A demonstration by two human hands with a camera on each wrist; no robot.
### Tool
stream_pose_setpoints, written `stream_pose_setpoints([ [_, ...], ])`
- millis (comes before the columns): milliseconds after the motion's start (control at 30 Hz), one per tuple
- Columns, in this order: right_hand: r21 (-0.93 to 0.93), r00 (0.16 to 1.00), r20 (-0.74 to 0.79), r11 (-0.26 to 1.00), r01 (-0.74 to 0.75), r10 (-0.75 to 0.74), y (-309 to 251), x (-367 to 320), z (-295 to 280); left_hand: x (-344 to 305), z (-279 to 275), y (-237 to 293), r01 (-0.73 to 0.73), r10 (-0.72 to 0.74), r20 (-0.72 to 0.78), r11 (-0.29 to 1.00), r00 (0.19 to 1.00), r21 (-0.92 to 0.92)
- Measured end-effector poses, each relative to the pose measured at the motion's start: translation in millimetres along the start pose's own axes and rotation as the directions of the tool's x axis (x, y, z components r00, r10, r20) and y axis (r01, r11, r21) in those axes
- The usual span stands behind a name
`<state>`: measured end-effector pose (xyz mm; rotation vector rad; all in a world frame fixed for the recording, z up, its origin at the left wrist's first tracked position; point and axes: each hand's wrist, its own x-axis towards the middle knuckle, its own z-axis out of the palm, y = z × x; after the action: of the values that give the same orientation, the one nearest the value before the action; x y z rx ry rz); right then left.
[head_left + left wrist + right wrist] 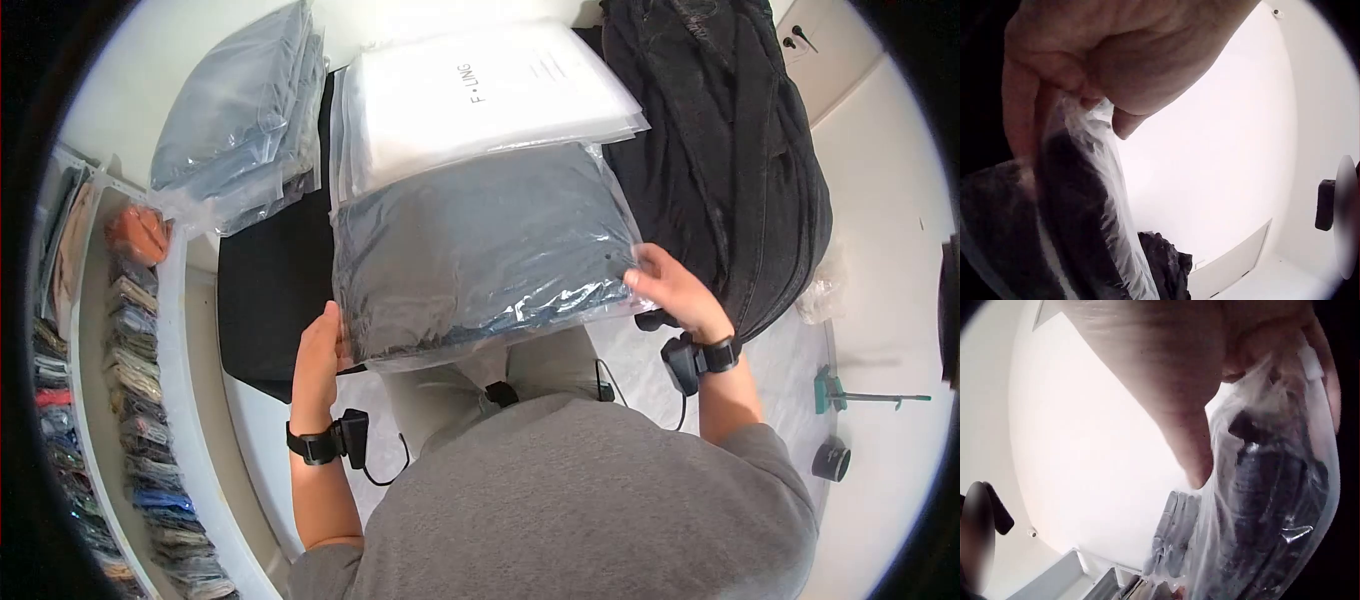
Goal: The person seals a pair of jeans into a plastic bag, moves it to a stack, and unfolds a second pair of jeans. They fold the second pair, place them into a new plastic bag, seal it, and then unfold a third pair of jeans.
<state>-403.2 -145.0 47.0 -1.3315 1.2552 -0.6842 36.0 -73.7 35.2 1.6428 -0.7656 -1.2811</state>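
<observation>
A clear plastic bag with a folded dark garment (480,250) lies across the near part of the stack, in front of the person. The left hand (322,350) grips its near left corner; in the left wrist view that hand (1110,56) has the bag's edge (1107,169) between thumb and fingers. At the bag's right side the right hand (680,295) pinches the edge, thumb on top. The right wrist view shows this hand (1210,375) with its thumb against the clear plastic (1260,506) and the fingers mostly behind it.
White bags printed with letters (500,95) lie beyond. Bagged grey garments (235,110) are piled at the back left, over a black surface (270,290). Black garments (730,170) lie at the right. Shelves of bagged items (150,430) line the left; a green-handled tool (830,392) is at the far right.
</observation>
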Motion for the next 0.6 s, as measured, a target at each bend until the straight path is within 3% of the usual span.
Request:
stream_pose_setpoints([
  [33,0.039,0.998,0.058,0.999,-0.036,0.033,-0.3,-2.9,1.4,-2.2,-2.5,3.2,-0.029,0.027,0.064,0.999,0.998,0.022],
  [67,0.069,1.0,0.001,0.997,-0.025,0.025,-0.3,-5.6,9.2,-1.2,0.2,1.9,-0.025,0.024,0.066,0.999,0.998,0.022],
  [133,-0.141,0.969,-0.237,0.989,0.042,-0.075,2.6,-8.1,18.8,4.0,8.7,-2.5,-0.085,0.088,-0.037,0.994,0.995,0.064],
  [167,-0.141,0.967,-0.242,0.989,0.042,-0.076,-0.6,-10.8,22.0,5.9,10.1,-6.4,-0.088,0.09,-0.032,0.994,0.995,0.065],
  [200,-0.53,0.857,-0.366,0.838,0.128,-0.362,-12.3,-15.1,26.9,5.8,11.4,-10.0,-0.306,0.364,-0.135,0.895,0.922,0.325],
  [233,-0.836,0.687,-0.341,0.541,0.09,-0.641,-18.7,-17.6,30.7,4.1,12.1,-12.5,-0.44,0.621,-0.156,0.688,0.768,0.576],
  [267,-0.836,0.687,-0.342,0.541,0.088,-0.641,-18.3,-16.0,32.8,1.0,11.2,-13.1,-0.441,0.621,-0.154,0.689,0.768,0.575],
  [333,-0.472,0.843,-0.415,0.873,0.122,-0.342,-10.3,-9.9,36.1,-8.9,11.1,-5.6,-0.279,0.386,-0.155,0.842,0.909,0.462],
  [467,-0.514,0.921,-0.287,0.854,0.085,-0.264,0.5,1.4,32.6,-8.9,10.1,-6.8,-0.206,0.302,-0.151,0.868,0.941,0.452],
  [533,-0.478,0.927,-0.287,0.875,0.081,-0.243,-6.1,1.4,30.2,-10.3,14.2,-5.2,-0.153,0.205,-0.118,0.925,0.971,0.348],
  [567,-0.418,0.942,-0.296,0.908,0.023,-0.16,-12.7,0.0,28.3,-12.3,18.6,-4.3,-0.19,0.214,-0.084,0.955,0.973,0.229],
  [600,-0.357,0.951,-0.3,0.933,-0.037,-0.077,-16.8,-0.5,27.1,-12.5,16.4,-6.2,-0.189,0.213,-0.087,0.955,0.973,0.23],
])
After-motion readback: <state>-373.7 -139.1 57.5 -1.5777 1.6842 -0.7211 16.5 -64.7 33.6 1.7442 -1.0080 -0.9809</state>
